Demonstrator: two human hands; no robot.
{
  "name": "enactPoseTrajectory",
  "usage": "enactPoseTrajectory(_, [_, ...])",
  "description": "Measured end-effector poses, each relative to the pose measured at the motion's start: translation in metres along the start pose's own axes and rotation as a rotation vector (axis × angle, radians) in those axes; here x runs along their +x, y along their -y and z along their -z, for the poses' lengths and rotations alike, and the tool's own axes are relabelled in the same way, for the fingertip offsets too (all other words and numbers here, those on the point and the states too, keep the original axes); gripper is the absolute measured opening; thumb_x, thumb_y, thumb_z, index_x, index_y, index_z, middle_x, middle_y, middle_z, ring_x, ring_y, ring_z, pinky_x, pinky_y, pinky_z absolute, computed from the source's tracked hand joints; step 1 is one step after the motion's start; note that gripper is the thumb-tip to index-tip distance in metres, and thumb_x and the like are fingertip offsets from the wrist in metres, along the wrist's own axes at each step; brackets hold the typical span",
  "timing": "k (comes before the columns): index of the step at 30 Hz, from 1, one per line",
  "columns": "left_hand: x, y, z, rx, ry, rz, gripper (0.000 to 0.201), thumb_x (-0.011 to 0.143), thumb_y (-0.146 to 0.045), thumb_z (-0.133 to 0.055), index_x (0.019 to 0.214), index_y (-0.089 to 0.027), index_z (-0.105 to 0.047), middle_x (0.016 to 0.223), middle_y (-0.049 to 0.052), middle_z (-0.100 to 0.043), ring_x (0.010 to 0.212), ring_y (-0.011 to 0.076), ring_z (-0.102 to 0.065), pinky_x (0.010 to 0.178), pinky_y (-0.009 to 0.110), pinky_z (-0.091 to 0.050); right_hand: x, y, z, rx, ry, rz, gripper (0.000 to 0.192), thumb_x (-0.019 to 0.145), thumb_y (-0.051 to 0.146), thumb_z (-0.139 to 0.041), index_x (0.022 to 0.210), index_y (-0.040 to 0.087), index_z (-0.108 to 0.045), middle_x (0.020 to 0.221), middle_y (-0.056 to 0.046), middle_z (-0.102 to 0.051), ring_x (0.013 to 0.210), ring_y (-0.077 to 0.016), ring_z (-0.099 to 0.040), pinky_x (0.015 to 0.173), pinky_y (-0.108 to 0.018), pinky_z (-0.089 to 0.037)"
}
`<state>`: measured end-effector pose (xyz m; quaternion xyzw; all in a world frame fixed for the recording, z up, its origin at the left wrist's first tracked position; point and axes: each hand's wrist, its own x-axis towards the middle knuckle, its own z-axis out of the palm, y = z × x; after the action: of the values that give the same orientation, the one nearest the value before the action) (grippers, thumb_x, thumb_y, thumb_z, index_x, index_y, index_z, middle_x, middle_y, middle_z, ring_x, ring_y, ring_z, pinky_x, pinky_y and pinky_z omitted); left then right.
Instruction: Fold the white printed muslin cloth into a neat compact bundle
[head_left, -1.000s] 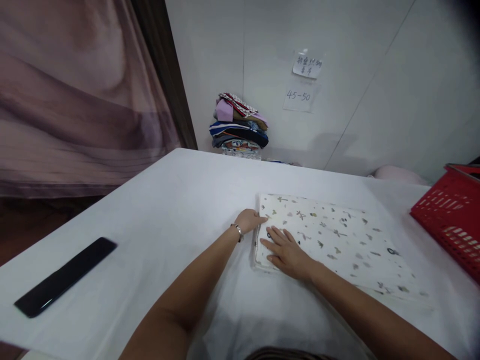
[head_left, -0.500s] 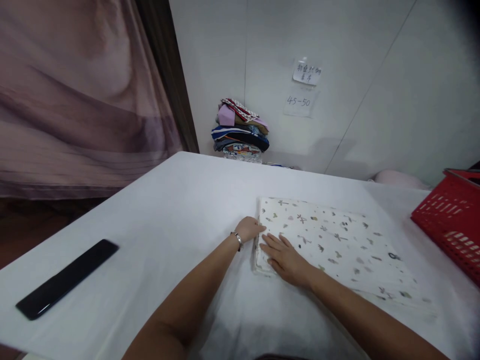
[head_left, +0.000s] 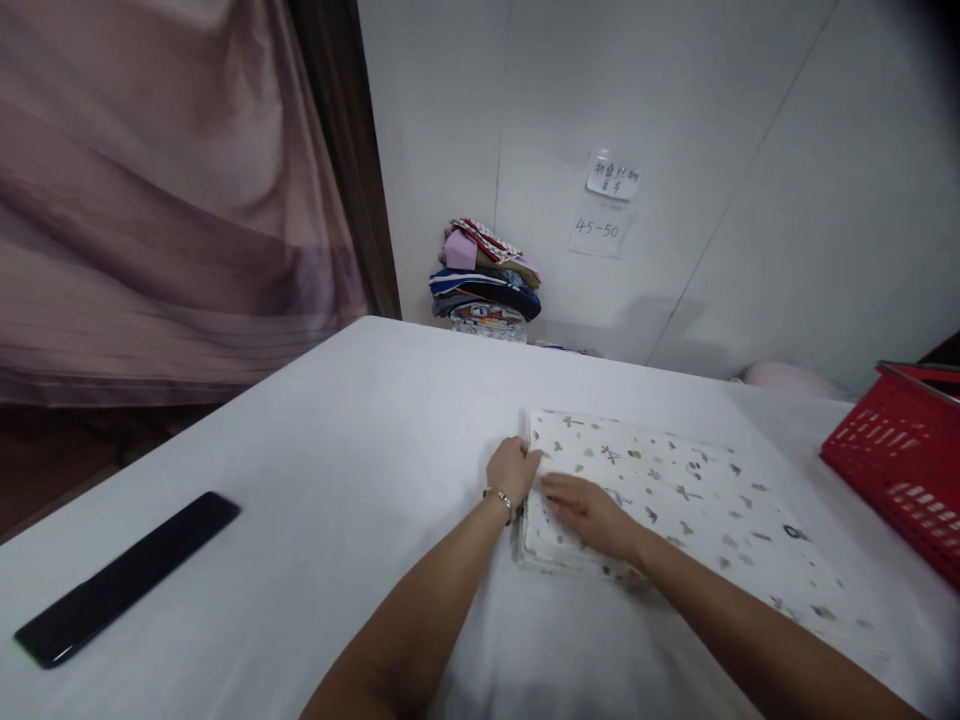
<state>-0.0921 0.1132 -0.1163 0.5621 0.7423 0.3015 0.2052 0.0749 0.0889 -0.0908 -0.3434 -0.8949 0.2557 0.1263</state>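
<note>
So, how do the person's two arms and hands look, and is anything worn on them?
Both forearms are bare, with no sleeves in view. The left hand has a thin silver-coloured bracelet at the wrist. The right hand shows no glove, ring or watch.

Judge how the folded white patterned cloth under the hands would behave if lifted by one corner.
The folded white cloth with small dark prints lies flat in thin layers, so it would probably droop and unfold rather than hold shape. It looks light for its spread. With the left hand at its edge and the right hand pressing on top, pushed layers might slide on the white table.
</note>
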Motion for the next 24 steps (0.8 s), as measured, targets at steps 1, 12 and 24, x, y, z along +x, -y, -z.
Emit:
enactPoseTrajectory(1, [0.000, 0.000, 0.000, -0.005, -0.008, -0.004, 0.019, 0.078, -0.039, -0.057, 0.073, -0.021, -0.057, 0.083, 0.002, -0.063, 0.077, 0.0153, -0.056, 0.066, 0.026, -0.038, 0.010, -0.003, 0.005, 0.043, -0.074, -0.054, 0.035, 0.088, 0.029, -0.040, 0.113, 0.026, -0.064, 0.124, -0.003, -0.059, 0.116, -0.0218, -0.052, 0.099, -0.039, -0.040])
enactPoseTrajectory(12, [0.001, 0.005, 0.001, -0.003, 0.056, -0.024, 0.023, 0.081, -0.040, -0.052, 0.070, -0.021, -0.057, 0.082, 0.002, -0.064, 0.080, 0.0167, -0.057, 0.065, 0.026, -0.035, 0.128, -0.026, 0.038, -0.157, -0.100, -0.528, 0.028, 0.084, 0.019, -0.040, 0.096, 0.013, -0.065, 0.083, -0.005, -0.070, 0.065, -0.0112, -0.063, 0.058, -0.019, -0.045])
enactPoseTrajectory(24, [0.000, 0.009, -0.007, -0.011, 0.042, -0.094, 0.019, 0.081, -0.039, -0.053, 0.076, -0.021, -0.057, 0.084, 0.001, -0.062, 0.079, 0.0156, -0.056, 0.065, 0.026, -0.036, 0.214, -0.032, 0.054, -0.592, 0.394, -0.618, 0.015, 0.071, 0.018, -0.061, 0.065, 0.007, -0.070, 0.052, -0.007, -0.063, 0.062, -0.0188, -0.063, 0.061, -0.023, -0.045])
